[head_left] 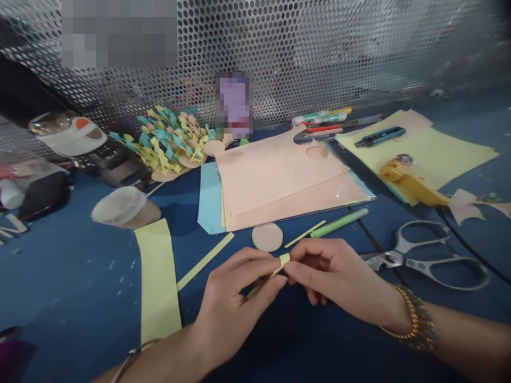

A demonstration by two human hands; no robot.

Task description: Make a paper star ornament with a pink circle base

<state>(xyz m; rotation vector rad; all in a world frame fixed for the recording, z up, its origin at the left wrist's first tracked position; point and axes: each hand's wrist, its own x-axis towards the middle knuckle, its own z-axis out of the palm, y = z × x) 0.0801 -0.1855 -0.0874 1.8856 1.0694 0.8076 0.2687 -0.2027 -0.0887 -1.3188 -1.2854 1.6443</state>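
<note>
Between my two hands is a narrow yellow paper strip (284,260), bent over at its top. My left hand (239,298) pinches it from the left with thumb and forefinger. From the other side, the thumb and forefinger of my right hand (331,274) close on the strip's right edge. Part of the strip is hidden behind my left fingers. Just beyond my fingertips lies a peach paper circle (267,236). A thin yellow strip (305,234) and a green pen (339,223) rest near my right hand. Left of my left hand are a long yellow strip (205,260) and a wide yellow paper piece (157,282).
Scissors (393,259) lie right of my right hand. Peach paper sheets (275,175) are stacked ahead. A paper cup (125,207), a cluster of folded paper pieces (171,141), a yellow tape dispenser (415,183), a blue cutter (381,136) and glue sticks (319,117) surround them.
</note>
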